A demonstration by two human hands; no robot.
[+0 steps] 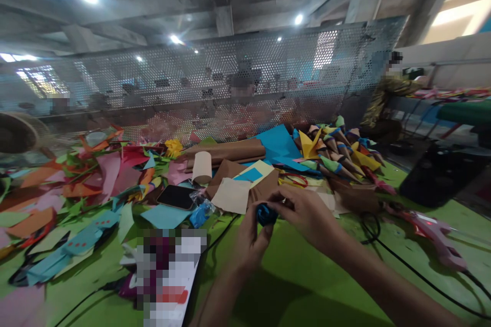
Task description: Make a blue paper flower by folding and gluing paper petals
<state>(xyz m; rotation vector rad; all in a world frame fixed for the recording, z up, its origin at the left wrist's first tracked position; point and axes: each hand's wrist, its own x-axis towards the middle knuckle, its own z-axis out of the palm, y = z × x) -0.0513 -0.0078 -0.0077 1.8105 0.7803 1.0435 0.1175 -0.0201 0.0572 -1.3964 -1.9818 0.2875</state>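
Note:
Between my two hands is a small, shiny dark blue rolled rosette [265,213], held above the table; its exact material is hard to make out. My left hand [251,240] pinches it from below and the left side, thumb in front. From the right, the fingertips of my right hand [293,207] close on its upper edge. Just beyond the hands lie a cream sheet [231,195] and brown paper [264,188]. A crumpled blue piece in clear wrap [201,213] rests to the left, beside a dark phone [176,197].
A pink glue gun [433,235] with a cord lies at right on the green table [307,286]. Paper cones [337,150] are piled behind. Coloured scraps [111,171] cover the left. A perforated metal screen [215,87] stands behind; a person [387,92] sits far right.

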